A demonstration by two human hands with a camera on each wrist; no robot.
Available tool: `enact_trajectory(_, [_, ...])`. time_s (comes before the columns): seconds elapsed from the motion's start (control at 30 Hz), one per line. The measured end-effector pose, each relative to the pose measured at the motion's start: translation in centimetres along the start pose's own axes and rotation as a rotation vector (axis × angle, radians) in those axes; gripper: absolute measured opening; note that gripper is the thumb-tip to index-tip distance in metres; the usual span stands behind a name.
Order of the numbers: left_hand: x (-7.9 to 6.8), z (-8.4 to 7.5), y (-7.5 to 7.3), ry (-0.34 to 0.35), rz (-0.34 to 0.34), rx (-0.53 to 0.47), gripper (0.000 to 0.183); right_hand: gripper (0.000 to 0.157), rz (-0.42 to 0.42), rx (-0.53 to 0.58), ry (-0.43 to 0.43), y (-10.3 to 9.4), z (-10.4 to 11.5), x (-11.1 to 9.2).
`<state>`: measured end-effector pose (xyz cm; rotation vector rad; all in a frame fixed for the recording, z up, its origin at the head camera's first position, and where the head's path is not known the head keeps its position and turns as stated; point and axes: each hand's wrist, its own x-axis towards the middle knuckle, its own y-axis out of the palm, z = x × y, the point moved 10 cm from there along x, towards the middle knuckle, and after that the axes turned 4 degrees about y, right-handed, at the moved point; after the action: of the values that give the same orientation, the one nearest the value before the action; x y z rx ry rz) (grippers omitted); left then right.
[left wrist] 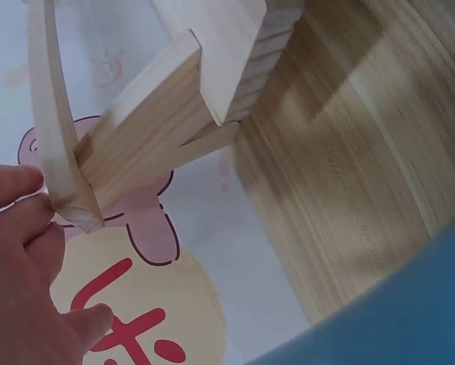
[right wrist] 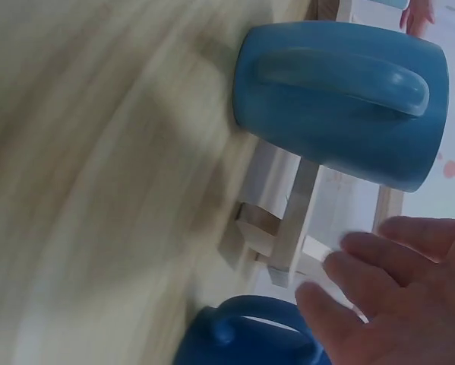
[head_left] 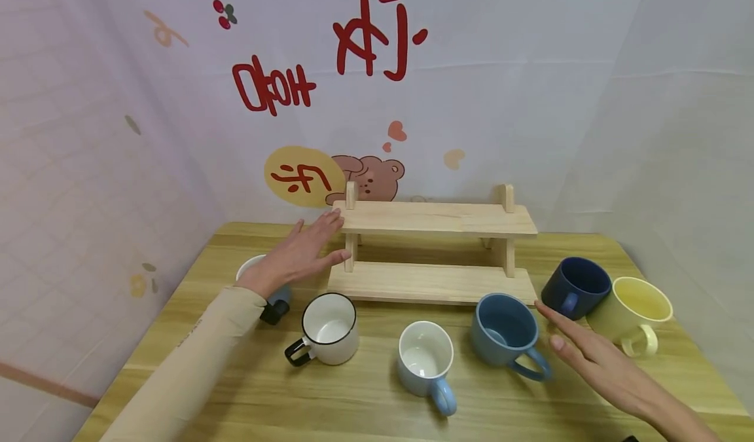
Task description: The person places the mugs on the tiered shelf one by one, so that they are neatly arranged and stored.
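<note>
A two-tier wooden shelf [head_left: 432, 218] stands at the back of the table. My left hand [head_left: 300, 253] reaches to its left end, fingers extended; in the left wrist view the fingertips [left wrist: 39, 204] meet the end of the upper board [left wrist: 56, 129]. Over the table on the right, my right hand [head_left: 601, 363] is held with fingers straight and grips nothing. It lies between a blue mug [head_left: 501, 347] and a navy mug [head_left: 568, 291], close to the shelf's lower right corner. The right wrist view shows the blue mug [right wrist: 341, 106] above the fingers [right wrist: 371, 281].
A white mug with black rim [head_left: 331, 337] and a white-and-blue mug [head_left: 424, 370] stand before the shelf. A yellow mug [head_left: 630, 308] is at the right. Another mug [head_left: 283, 296] is partly hidden behind my left forearm. A printed cloth [head_left: 501, 101] hangs behind.
</note>
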<state>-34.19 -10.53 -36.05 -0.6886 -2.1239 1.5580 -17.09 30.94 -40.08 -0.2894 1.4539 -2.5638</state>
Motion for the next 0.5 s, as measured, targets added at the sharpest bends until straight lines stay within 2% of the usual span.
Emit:
enact_trajectory(0.17, [0.0,0.5,0.2,-0.004,0.010,0.004,0.086,0.039,0.031,0.076,0.004,0.5,-0.5,-0.1])
enact_trajectory(0.33, [0.0,0.6,0.3,0.001,0.006,0.024,0.087,0.039,0.131,0.228,-0.039,1.6,-0.6,0.0])
enact_trajectory(0.5, [0.3,0.4,0.2,-0.004,0.017,0.025,0.087,0.033,0.196,0.366,-0.163,2.8,0.1,0.1])
